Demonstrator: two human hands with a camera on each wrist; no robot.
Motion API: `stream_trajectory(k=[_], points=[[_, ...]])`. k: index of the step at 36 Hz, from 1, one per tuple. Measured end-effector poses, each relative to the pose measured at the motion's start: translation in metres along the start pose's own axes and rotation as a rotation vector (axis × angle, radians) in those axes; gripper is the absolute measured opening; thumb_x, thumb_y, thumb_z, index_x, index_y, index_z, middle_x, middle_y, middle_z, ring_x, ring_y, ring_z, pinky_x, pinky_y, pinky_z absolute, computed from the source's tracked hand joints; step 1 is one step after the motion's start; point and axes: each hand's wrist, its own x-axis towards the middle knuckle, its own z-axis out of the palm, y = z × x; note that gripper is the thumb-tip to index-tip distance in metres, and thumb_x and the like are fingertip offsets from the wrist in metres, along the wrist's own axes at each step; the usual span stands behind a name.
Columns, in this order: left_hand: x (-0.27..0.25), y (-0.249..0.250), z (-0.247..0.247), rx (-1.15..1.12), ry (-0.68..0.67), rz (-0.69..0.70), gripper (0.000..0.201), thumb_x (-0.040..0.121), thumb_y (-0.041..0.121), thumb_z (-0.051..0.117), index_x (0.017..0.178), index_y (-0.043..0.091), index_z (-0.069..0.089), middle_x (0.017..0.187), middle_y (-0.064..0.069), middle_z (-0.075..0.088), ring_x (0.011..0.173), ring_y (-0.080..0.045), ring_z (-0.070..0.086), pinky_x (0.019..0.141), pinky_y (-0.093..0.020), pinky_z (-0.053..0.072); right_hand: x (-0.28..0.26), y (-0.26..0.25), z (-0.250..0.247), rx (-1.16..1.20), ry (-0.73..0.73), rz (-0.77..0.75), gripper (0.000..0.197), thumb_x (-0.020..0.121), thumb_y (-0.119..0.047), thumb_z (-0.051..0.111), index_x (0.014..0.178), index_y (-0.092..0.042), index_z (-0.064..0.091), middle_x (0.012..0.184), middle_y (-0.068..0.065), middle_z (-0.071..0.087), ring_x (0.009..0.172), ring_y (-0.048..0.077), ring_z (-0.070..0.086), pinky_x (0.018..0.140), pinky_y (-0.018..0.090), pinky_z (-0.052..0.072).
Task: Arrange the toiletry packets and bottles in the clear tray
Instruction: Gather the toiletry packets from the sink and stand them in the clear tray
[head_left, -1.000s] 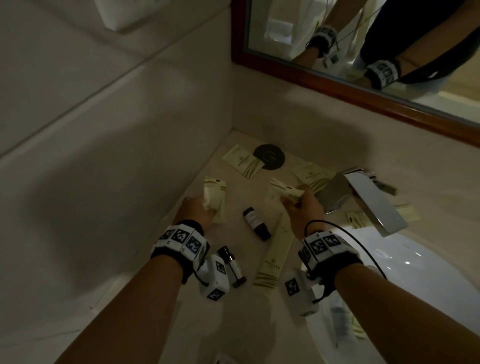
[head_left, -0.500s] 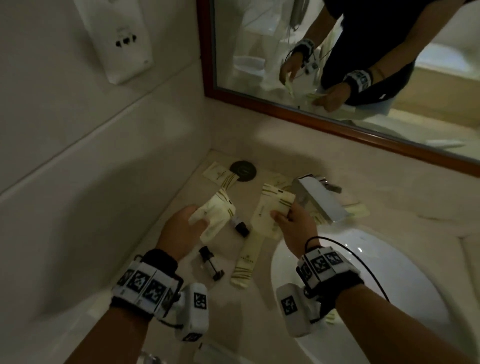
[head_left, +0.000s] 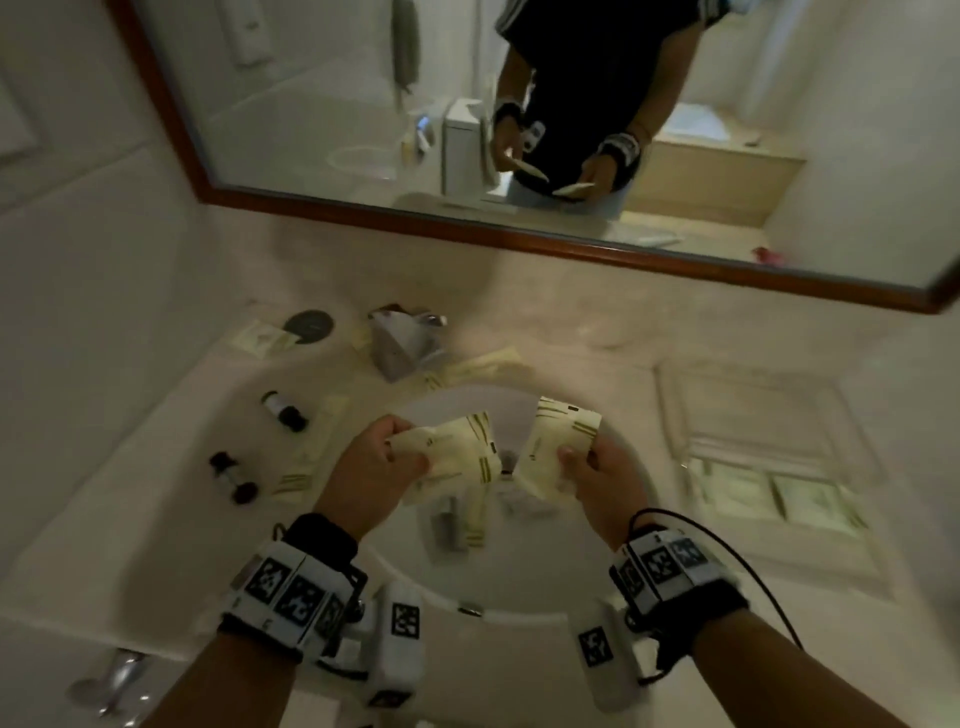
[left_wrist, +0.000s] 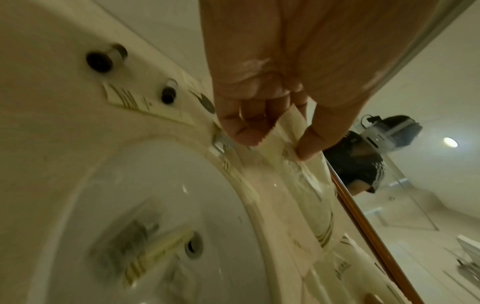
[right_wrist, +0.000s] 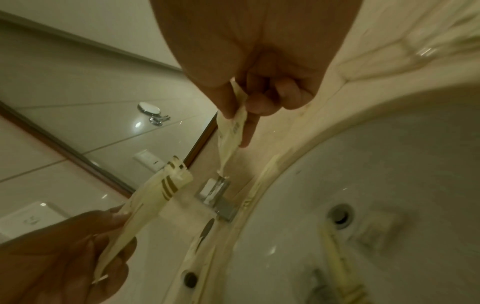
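Both hands hover over the white sink. My left hand pinches a bunch of cream packets between thumb and fingers. My right hand pinches another cream packet, which hangs from its fingers in the right wrist view. The clear tray lies on the counter to the right and holds several packets at its near end. Two small dark bottles and a long packet lie on the counter to the left.
A chrome faucet stands behind the sink, with packets beside it. A black disc and one more packet lie in the back left corner. A bottle and a packet lie in the basin. The mirror hangs above.
Both hands have carried their packets from the left counter rightwards to above the sink. The view has swung right, so the clear tray now shows.
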Motion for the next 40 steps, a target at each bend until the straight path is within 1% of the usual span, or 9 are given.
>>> stream_trajectory(k=[7,10,13,17,22,24,27,31,40], points=[[-0.025,0.026,0.096,0.051,-0.150,0.051,0.019,0.085,0.007,0.059,0.080,0.024,0.052,0.082,-0.005,0.058,0.076,-0.023,0.056,0.065,-0.034,0.049,-0.034,0.067,-0.085,0.015,0.131,0.129,0.022,0.088,-0.019,0.057,0.109,-0.016,0.063,0.099,0.007,0.068,0.092,0.026,0.063,0.085,0.043,0.053],[-0.028,0.036,0.129,0.069,-0.201,0.068,0.011,0.085,0.008,0.058,0.095,0.014,0.058,0.087,-0.007,0.060,0.074,-0.021,0.055,0.061,-0.027,0.046,-0.042,0.088,-0.111,0.055,0.198,0.205,0.016,0.086,-0.018,0.058,0.102,-0.015,0.061,0.092,0.008,0.068,0.084,0.027,0.063,0.080,0.044,0.055],[-0.024,0.042,0.157,0.064,-0.231,0.072,0.016,0.083,0.009,0.059,0.099,0.010,0.058,0.095,-0.013,0.060,0.077,-0.024,0.055,0.063,-0.032,0.045,-0.045,0.106,-0.129,0.094,0.246,0.265,0.015,0.085,-0.017,0.059,0.099,-0.015,0.058,0.089,0.008,0.068,0.083,0.028,0.064,0.077,0.045,0.055],[-0.010,0.049,0.191,0.072,-0.286,0.089,0.012,0.083,0.008,0.059,0.094,0.008,0.054,0.080,-0.005,0.054,0.073,-0.023,0.050,0.059,-0.030,0.041,-0.042,0.131,-0.146,0.151,0.311,0.357,0.023,0.083,-0.020,0.061,0.105,-0.018,0.057,0.097,0.009,0.069,0.090,0.032,0.064,0.083,0.048,0.054],[0.011,0.060,0.225,0.077,-0.344,0.088,0.014,0.084,0.009,0.058,0.096,0.015,0.054,0.084,-0.003,0.058,0.077,-0.021,0.055,0.063,-0.030,0.045,-0.033,0.156,-0.164,0.203,0.394,0.447,0.033,0.081,-0.014,0.059,0.114,-0.015,0.059,0.103,0.013,0.069,0.095,0.034,0.063,0.088,0.048,0.051],[0.020,0.063,0.238,0.088,-0.376,0.100,0.015,0.084,0.009,0.057,0.097,0.014,0.054,0.088,-0.006,0.058,0.081,-0.025,0.055,0.067,-0.032,0.044,-0.028,0.157,-0.173,0.232,0.446,0.466,0.025,0.085,-0.007,0.055,0.109,-0.011,0.059,0.093,0.011,0.067,0.079,0.024,0.060,0.075,0.038,0.053],[0.030,0.066,0.257,0.101,-0.387,0.096,0.018,0.083,0.007,0.058,0.098,0.016,0.052,0.093,-0.005,0.057,0.085,-0.022,0.054,0.066,-0.027,0.043,-0.018,0.168,-0.185,0.316,0.487,0.517,0.015,0.087,-0.003,0.049,0.100,-0.008,0.055,0.073,0.005,0.055,0.059,0.015,0.046,0.051,0.024,0.036],[0.043,0.067,0.285,0.145,-0.400,0.081,0.018,0.085,0.009,0.058,0.099,0.018,0.051,0.103,-0.008,0.059,0.089,-0.022,0.053,0.074,-0.027,0.041,-0.001,0.186,-0.193,0.424,0.484,0.610,0.023,0.088,-0.005,0.047,0.111,-0.002,0.052,0.090,0.015,0.056,0.060,0.021,0.050,0.047,0.027,0.035],[0.071,0.071,0.351,0.210,-0.361,-0.011,0.035,0.086,0.010,0.058,0.121,0.009,0.051,0.122,-0.012,0.059,0.106,-0.027,0.056,0.080,-0.025,0.041,0.038,0.219,-0.218,0.577,0.453,0.688,0.008,0.094,-0.007,0.046,0.100,-0.002,0.048,0.071,0.009,0.056,0.058,0.017,0.056,0.040,0.020,0.045]])
